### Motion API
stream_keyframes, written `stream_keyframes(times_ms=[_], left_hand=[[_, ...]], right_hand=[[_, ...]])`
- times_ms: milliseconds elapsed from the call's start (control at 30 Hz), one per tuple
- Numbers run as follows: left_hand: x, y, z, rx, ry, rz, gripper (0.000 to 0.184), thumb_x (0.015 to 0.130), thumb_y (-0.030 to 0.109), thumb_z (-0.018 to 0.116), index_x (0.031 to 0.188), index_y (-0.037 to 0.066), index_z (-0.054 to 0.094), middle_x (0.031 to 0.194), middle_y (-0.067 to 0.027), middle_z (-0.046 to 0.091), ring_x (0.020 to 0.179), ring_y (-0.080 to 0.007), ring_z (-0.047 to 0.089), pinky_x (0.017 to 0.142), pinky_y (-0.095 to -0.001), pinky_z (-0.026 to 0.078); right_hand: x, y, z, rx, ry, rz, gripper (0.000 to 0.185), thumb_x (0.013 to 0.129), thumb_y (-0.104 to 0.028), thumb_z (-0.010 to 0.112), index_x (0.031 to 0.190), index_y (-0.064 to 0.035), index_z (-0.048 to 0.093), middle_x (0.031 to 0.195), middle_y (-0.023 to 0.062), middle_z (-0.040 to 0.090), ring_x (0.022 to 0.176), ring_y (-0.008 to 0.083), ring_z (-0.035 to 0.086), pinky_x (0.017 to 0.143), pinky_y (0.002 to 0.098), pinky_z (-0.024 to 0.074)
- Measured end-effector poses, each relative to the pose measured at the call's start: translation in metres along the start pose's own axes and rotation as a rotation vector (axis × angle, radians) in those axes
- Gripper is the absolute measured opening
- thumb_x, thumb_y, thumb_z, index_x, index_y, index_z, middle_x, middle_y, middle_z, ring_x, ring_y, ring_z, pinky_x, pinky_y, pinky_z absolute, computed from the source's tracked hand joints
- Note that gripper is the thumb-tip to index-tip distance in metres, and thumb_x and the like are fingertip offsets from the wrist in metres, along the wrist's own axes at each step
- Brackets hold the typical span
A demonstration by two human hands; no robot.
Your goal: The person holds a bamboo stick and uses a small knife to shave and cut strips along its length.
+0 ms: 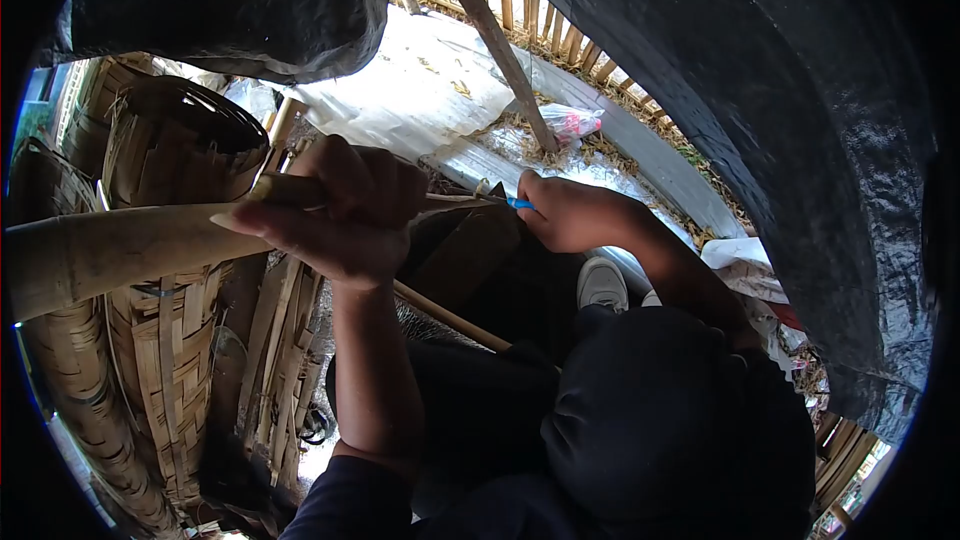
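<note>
Left hand point(365, 210): fist closed round a short bamboo piece point(290, 191), one end of which sticks out above my thumb. The thumb points left along the thick bamboo pole point(130, 248), which enters from the left edge and runs in under the fist; I cannot tell whether thumb and pole touch.

Right hand point(580, 215): fingers curled, gripping a small blue piece point(519, 203) at the fingertips; its inner end is hidden by the hand. A dark pointed tip stands just beside the blue.

Between the hands: a narrow pale strip point(453, 202) reaches from the left fist almost to the blue piece. Whether the two meet is too small to tell.

Surroundings: woven bamboo baskets point(180, 370) on the left, below and behind the pole. A thin stick point(455, 316) lies slantwise below the hands, near my shoe point(602, 286). Beyond the hands, a slanted wooden post point(490, 40) stands beside a pink-and-white plastic bag point(574, 123). Black sheeting point(760, 90) hangs at upper left and along the right.
</note>
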State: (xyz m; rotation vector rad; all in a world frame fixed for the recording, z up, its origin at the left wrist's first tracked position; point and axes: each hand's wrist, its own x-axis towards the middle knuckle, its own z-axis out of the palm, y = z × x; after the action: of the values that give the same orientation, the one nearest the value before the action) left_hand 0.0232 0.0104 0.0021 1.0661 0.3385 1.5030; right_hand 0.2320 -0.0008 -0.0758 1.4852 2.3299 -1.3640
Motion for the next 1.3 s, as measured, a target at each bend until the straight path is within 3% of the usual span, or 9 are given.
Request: stream_keyframes(times_ms=[133, 267, 467, 700, 867, 933, 1067, 1167, 1300], left_hand=[[0.000, 0.010, -0.023, -0.018, 0.168, 0.006, 0.066, 0.077, 0.082, 0.023, 0.059, 0.018, 0.025, 0.046, 0.0058, 0.016, 0.038, -0.0057, 0.011, 0.034, -0.0262, 0.010], [-0.002, 0.010, -0.020, -0.038, 0.147, 0.007, 0.066, 0.078, 0.081, 0.024, 0.059, 0.018, 0.025, 0.045, 0.0054, 0.017, 0.038, -0.0060, 0.011, 0.034, -0.0264, 0.009], [-0.002, 0.008, -0.006, 0.057, 0.109, -0.006, 0.067, 0.079, 0.081, 0.024, 0.058, 0.017, 0.025, 0.043, 0.0049, 0.017, 0.038, -0.0067, 0.010, 0.035, -0.0264, 0.009], [-0.005, 0.024, -0.039, 0.125, 0.451, 0.019, 0.065, 0.079, 0.080, 0.023, 0.058, 0.019, 0.024, 0.044, 0.0065, 0.015, 0.038, -0.0062, 0.009, 0.035, -0.0265, 0.009], [-0.012, 0.002, 0.013, 0.104, 0.004, -0.065, 0.069, 0.077, 0.082, 0.025, 0.056, 0.016, 0.030, 0.044, 0.0052, 0.017, 0.036, -0.0073, 0.015, 0.034, -0.0266, 0.012], [-0.016, 0.001, 0.024, 0.214, -0.001, -0.083, 0.071, 0.075, 0.083, 0.024, 0.057, 0.015, 0.030, 0.044, 0.0049, 0.017, 0.036, -0.0077, 0.014, 0.035, -0.0267, 0.011], [-0.013, 0.012, -0.001, 0.055, 0.089, -0.100, 0.070, 0.074, 0.085, 0.024, 0.059, 0.016, 0.031, 0.046, 0.0057, 0.017, 0.038, -0.0069, 0.014, 0.037, -0.0260, 0.012], [-0.007, 0.016, -0.014, 0.058, 0.238, -0.082, 0.070, 0.073, 0.085, 0.025, 0.059, 0.017, 0.030, 0.046, 0.0065, 0.017, 0.039, -0.0066, 0.013, 0.037, -0.0258, 0.010], [-0.005, 0.009, 0.001, 0.040, 0.175, -0.104, 0.069, 0.074, 0.085, 0.026, 0.059, 0.017, 0.029, 0.045, 0.0067, 0.016, 0.039, -0.0064, 0.011, 0.037, -0.0254, 0.010]], right_hand=[[-0.006, -0.001, 0.007, -0.140, 0.096, -0.135, 0.016, 0.090, -0.014, 0.049, 0.093, 0.0018, 0.049, 0.073, 0.0223, 0.060, 0.073, 0.0399, 0.061, 0.064, 0.0463, 0.0466], [0.009, -0.009, 0.028, -0.090, 0.137, -0.075, 0.011, 0.083, -0.002, 0.048, 0.091, 0.0046, 0.052, 0.072, 0.0236, 0.060, 0.073, 0.0409, 0.061, 0.065, 0.0471, 0.0469], [0.027, -0.003, 0.021, -0.069, 0.015, -0.090, 0.013, 0.082, -0.003, 0.046, 0.090, 0.0057, 0.053, 0.077, 0.0254, 0.060, 0.078, 0.0417, 0.061, 0.070, 0.0469, 0.0461], [-0.010, -0.009, 0.031, -0.192, 0.149, -0.092, 0.016, 0.080, -0.005, 0.052, 0.092, 0.0054, 0.056, 0.078, 0.0243, 0.062, 0.077, 0.0391, 0.062, 0.070, 0.0467, 0.0481], [0.027, 0.011, 0.086, -0.326, -0.125, -0.134, 0.013, 0.072, -0.006, 0.057, 0.079, 0.0025, 0.062, 0.077, 0.0215, 0.063, 0.078, 0.0368, 0.063, 0.070, 0.0452, 0.0503], [0.012, 0.000, 0.078, -0.388, -0.286, -0.028, 0.012, 0.067, -0.007, 0.058, 0.074, 0.0007, 0.064, 0.076, 0.0206, 0.063, 0.078, 0.0367, 0.063, 0.070, 0.0448, 0.0508], [-0.025, 0.012, 0.034, -0.349, 0.132, 0.091, 0.015, 0.062, -0.003, 0.056, 0.075, 0.0045, 0.061, 0.076, 0.0223, 0.062, 0.075, 0.0376, 0.062, 0.069, 0.0447, 0.0501], [-0.036, -0.013, 0.013, -0.061, 0.443, 0.062, 0.014, 0.082, -0.007, 0.053, 0.078, 0.0055, 0.057, 0.073, 0.0261, 0.059, 0.072, 0.0397, 0.061, 0.065, 0.0459, 0.0479], [-0.019, -0.031, 0.018, -0.042, 0.242, -0.086, 0.016, 0.088, -0.008, 0.048, 0.085, 0.0058, 0.054, 0.075, 0.0275, 0.059, 0.072, 0.0418, 0.061, 0.064, 0.0470, 0.0459]])
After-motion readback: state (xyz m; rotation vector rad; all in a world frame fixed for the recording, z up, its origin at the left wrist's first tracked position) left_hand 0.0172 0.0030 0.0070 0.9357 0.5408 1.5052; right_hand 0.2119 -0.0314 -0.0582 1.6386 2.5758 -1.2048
